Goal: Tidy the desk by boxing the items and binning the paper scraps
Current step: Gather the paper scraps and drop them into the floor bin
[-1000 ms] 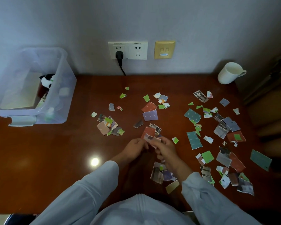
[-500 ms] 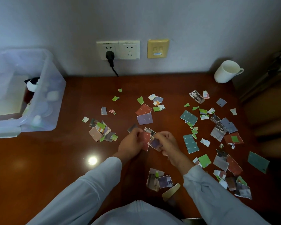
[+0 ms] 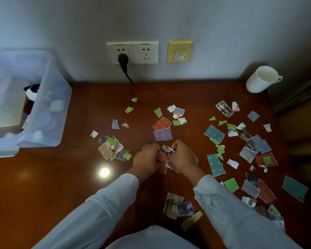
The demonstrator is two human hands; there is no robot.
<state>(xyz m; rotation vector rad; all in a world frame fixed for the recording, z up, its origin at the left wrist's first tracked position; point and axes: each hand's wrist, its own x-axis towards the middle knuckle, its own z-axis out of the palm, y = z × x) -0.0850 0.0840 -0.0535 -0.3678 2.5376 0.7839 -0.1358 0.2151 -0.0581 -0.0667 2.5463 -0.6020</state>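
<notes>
Nearest the body, two pale sleeves (image 3: 104,209) reach forward over the dark red-brown desk (image 3: 43,186). Between them lies a small cluster of torn photo pieces (image 3: 178,206), with a tan strip just beside it.

Further out, at the middle of the desk, the left hand (image 3: 147,159) and the right hand (image 3: 182,158) meet. Both have their fingers curled round a bunch of paper scraps (image 3: 164,155), reddish and grey, gripped between them just above the desk surface.

Loose scraps lie all round the hands. A small heap (image 3: 111,148) sits to the left, and a red piece and a purple piece (image 3: 162,134) lie just beyond the hands. A wide scatter of teal, green, grey and red scraps (image 3: 250,146) covers the right half of the desk, well apart from the bunch. A bright lamp reflection (image 3: 104,172) shines on the desk near the left wrist.

At the far left stands a clear plastic box (image 3: 48,112) with several items inside, among them something black and white. At the far right corner stands a white mug (image 3: 260,79).

On the wall behind are a double socket (image 3: 144,52) with a black plug (image 3: 122,59) in its left half, and a yellow plate (image 3: 180,50) beside it.
</notes>
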